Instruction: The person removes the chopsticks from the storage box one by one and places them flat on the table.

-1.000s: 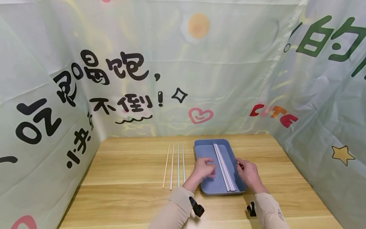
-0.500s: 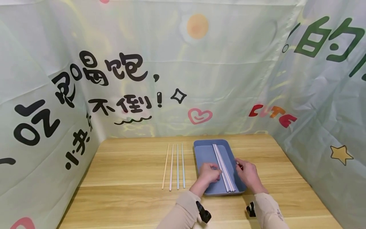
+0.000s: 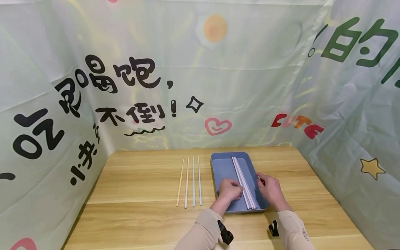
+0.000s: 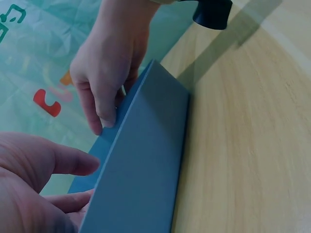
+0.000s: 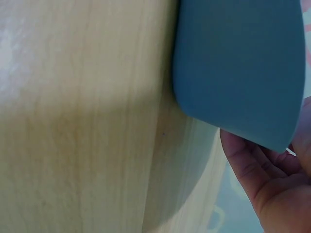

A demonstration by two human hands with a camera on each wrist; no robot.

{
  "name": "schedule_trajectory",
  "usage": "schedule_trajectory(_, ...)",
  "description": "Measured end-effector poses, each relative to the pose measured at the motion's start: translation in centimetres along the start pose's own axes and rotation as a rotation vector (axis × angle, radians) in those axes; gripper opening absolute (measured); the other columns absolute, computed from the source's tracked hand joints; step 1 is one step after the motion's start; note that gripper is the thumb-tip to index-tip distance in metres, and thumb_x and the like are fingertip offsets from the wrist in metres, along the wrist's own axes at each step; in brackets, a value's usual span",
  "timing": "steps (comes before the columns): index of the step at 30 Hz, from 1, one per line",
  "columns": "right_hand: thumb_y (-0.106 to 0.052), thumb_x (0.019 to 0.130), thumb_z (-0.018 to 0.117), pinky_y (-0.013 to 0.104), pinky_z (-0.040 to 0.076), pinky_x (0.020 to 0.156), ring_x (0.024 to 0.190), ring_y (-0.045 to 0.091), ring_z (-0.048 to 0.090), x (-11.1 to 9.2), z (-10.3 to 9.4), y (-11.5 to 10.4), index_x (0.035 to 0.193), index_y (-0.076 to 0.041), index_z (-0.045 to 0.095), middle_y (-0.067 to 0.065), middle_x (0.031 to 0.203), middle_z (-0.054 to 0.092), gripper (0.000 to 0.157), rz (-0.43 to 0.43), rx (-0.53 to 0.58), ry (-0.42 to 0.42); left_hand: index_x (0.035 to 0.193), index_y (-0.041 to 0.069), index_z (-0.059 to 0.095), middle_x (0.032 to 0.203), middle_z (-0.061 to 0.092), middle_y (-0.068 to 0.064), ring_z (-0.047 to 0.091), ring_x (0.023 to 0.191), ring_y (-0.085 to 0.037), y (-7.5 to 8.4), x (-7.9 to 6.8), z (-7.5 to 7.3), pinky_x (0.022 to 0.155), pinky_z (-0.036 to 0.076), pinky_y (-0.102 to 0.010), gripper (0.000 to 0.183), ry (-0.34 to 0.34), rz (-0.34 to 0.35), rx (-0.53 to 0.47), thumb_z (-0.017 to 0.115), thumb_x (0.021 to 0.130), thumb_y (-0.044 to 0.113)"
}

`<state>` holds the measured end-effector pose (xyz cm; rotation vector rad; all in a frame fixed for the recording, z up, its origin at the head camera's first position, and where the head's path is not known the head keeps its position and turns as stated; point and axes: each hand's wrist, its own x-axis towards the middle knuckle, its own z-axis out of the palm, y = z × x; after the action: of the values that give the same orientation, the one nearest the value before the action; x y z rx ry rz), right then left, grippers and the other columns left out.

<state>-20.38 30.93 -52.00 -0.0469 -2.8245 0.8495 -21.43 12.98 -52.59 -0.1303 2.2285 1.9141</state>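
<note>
A blue-grey tray lies on the table, with a bundle of pale pink and white chopsticks slanting along it. Over the tray's near left part, my left hand has its fingertips at the left side of the bundle. Its thumb and fingers stand apart in the left wrist view, but the tray wall hides the tips, so a grasp cannot be made out. My right hand pinches the tray's right rim. Thumb and fingers lie on either side of that wall in the wrist views.
Left of the tray, several single chopsticks in yellow, pink and blue lie side by side on the wooden table. Printed cloth hangs behind the table and along both sides.
My left hand has moved right and slightly toward me inside the tray, up to the chopstick bundle, and then barely shifted. My right hand has stayed on the rim.
</note>
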Motion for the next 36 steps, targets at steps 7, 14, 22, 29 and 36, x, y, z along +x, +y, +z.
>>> schedule_trajectory(7, -0.001, 0.098, 0.063, 0.024, 0.049, 0.059, 0.077, 0.021, 0.061, 0.0, 0.0, 0.0, 0.134, 0.010, 0.065, 0.016, 0.091, 0.072, 0.038, 0.000, -0.003, 0.004, 0.094, -0.005, 0.075, 0.059, 0.066, -0.004, 0.061, 0.043, -0.008, -0.4, 0.2, 0.6, 0.043, 0.056, -0.023, 0.019, 0.072, 0.036, 0.040, 0.076, 0.075, -0.006)
schedule_trajectory(14, 0.000, 0.097, 0.063, 0.025, 0.049, 0.059, 0.077, 0.021, 0.062, -0.1, -0.1, -0.1, 0.133, 0.010, 0.066, 0.017, 0.091, 0.072, 0.037, -0.007, -0.005, 0.017, 0.095, -0.002, 0.078, 0.055, 0.068, -0.002, 0.062, 0.039, -0.010, -0.6, 0.4, 1.1, 0.040, 0.053, -0.021, 0.023, 0.145, 0.084, 0.145, 0.081, 0.072, -0.006)
schedule_trajectory(22, 0.000, 0.098, 0.063, 0.024, 0.049, 0.059, 0.077, 0.020, 0.062, -0.2, -0.2, -0.3, 0.134, 0.010, 0.066, 0.016, 0.091, 0.072, 0.037, -0.001, 0.001, 0.004, 0.098, -0.002, 0.078, 0.056, 0.068, -0.001, 0.062, 0.048, -0.006, -0.8, 0.7, 1.2, 0.053, 0.054, -0.020, 0.027, 0.146, 0.126, 0.209, 0.087, 0.072, -0.003)
schedule_trajectory(29, -0.002, 0.099, 0.062, 0.024, 0.047, 0.058, 0.076, 0.020, 0.060, -0.2, -0.2, -0.3, 0.135, 0.009, 0.065, 0.015, 0.090, 0.071, 0.038, 0.010, 0.003, -0.001, 0.094, 0.002, 0.079, 0.066, 0.070, 0.000, 0.060, 0.061, -0.006, -1.0, 0.8, 1.3, 0.063, 0.056, -0.023, 0.025, 0.175, 0.172, 0.298, 0.087, 0.071, -0.002)
schedule_trajectory(36, -0.002, 0.099, 0.062, 0.024, 0.047, 0.057, 0.075, 0.020, 0.060, -0.1, -0.2, -0.2, 0.136, 0.010, 0.064, 0.016, 0.090, 0.071, 0.039, 0.010, 0.007, -0.008, 0.094, 0.001, 0.079, 0.081, 0.075, -0.006, 0.065, 0.073, -0.012, -1.1, 0.9, 1.2, 0.070, 0.060, -0.028, 0.026, 0.181, 0.160, 0.300, 0.088, 0.070, -0.001)
